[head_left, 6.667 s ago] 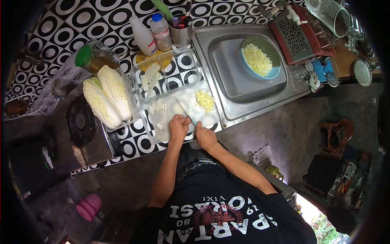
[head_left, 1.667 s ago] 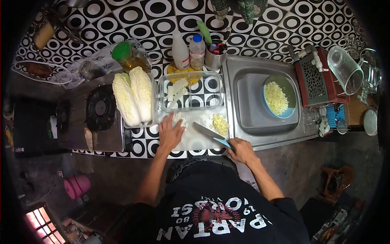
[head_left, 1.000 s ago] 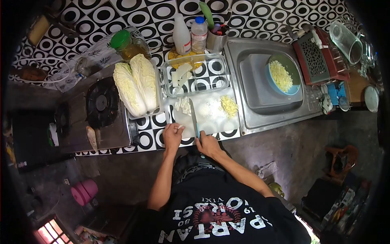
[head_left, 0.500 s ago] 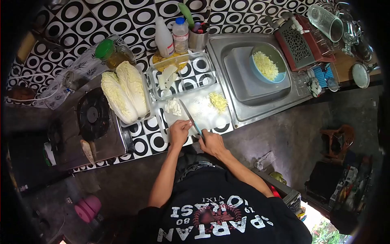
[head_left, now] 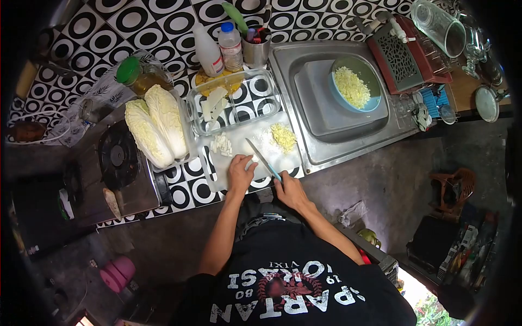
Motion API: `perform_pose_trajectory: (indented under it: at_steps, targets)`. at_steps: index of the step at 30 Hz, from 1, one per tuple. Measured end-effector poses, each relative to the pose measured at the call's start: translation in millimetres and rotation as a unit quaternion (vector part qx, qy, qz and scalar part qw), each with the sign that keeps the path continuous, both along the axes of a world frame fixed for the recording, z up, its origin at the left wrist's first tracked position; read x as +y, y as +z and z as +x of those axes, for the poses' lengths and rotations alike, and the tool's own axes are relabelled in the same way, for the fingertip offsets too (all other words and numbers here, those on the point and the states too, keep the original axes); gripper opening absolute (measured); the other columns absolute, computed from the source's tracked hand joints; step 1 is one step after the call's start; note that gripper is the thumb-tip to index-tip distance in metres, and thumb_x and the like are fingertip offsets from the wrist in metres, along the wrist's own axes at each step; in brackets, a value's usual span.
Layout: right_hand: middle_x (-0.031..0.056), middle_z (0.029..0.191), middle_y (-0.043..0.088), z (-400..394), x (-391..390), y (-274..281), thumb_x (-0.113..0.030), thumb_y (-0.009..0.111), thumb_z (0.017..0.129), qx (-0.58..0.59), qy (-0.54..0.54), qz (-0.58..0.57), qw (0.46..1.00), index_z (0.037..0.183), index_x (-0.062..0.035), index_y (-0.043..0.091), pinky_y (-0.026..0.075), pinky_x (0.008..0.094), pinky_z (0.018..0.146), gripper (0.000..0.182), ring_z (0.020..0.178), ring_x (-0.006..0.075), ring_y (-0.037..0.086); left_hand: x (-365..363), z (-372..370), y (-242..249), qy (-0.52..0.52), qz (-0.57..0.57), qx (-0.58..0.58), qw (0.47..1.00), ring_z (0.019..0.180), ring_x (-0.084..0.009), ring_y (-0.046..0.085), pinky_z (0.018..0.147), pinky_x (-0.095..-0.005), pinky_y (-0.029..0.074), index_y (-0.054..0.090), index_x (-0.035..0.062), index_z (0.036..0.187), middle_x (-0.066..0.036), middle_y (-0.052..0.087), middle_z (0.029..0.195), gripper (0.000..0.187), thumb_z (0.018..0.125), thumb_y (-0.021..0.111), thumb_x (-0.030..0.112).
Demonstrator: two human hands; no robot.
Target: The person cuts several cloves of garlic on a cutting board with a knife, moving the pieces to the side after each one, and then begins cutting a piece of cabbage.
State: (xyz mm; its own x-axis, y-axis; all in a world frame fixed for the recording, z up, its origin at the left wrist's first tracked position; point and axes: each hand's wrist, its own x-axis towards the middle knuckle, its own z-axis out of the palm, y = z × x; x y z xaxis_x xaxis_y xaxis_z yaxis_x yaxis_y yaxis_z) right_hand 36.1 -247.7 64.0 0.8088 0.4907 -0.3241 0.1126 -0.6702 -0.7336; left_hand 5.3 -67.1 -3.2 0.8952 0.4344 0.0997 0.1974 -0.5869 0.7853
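Observation:
My right hand [head_left: 289, 189] is wrapped round the blue handle of a knife [head_left: 262, 157], whose blade points up and left over the white cutting board [head_left: 234, 142]. On the board's near part, my left hand [head_left: 242, 171] has its fingers bent beside the blade, against a small whitish piece too hidden to name. White chopped pieces [head_left: 222, 144] lie at the board's left, and a yellowish chopped heap [head_left: 283, 138] at its right. Just behind the board, a clear divided tray [head_left: 235, 124] holds pale slices [head_left: 215, 104].
Two napa cabbages [head_left: 157, 127] lie in a container at left, beside the stove [head_left: 117, 155]. A blue bowl [head_left: 354, 103] of chopped pale vegetable stands over the sink [head_left: 310, 146]. Bottles [head_left: 231, 49] and a metal cup [head_left: 256, 54] stand behind the tray.
The view has shifted slightly, moving the counter items left. My hands are a little farther apart, and the knife has moved right relative to my left hand.

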Motion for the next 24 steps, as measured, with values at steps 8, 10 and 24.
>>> perform_pose_trajectory:
  at_steps: [8,10,24]
  targets:
    - [0.0293,0.078,0.059,1,8,20,-0.018,0.044,0.092,0.010,0.047,-0.084,0.995,0.088,0.0037,0.044,0.044,0.0545,0.068,0.022,0.076,0.0481,0.058,-1,8,11,0.006,-0.024,0.019,1.000,0.063,-0.0203,0.056,0.061,-0.0306,0.046,0.070,0.0030,0.092,-0.010,0.063,0.083,0.027,0.066,0.076,0.010]
    - [0.0294,0.079,0.060,-1,9,17,-0.017,0.046,0.090,0.018,0.056,-0.104,0.993,0.090,0.0033,0.044,0.046,0.0541,0.068,0.021,0.076,0.0477,0.058,-2,9,10,0.006,-0.032,0.024,0.999,0.063,-0.0207,0.057,0.061,-0.0305,0.047,0.070,0.0027,0.091,-0.010,0.063,0.082,0.026,0.067,0.076,0.010]
    - [0.0281,0.076,0.061,12,37,-19,-0.006,0.052,0.079,0.017,0.115,-0.166,0.979,0.096,0.0026,0.040,0.051,0.0501,0.068,0.022,0.076,0.0443,0.062,6,14,6,-0.012,-0.056,0.036,0.998,0.061,-0.0205,0.060,0.058,-0.0290,0.048,0.069,-0.0014,0.077,-0.011,0.064,0.075,0.011,0.070,0.073,0.006]
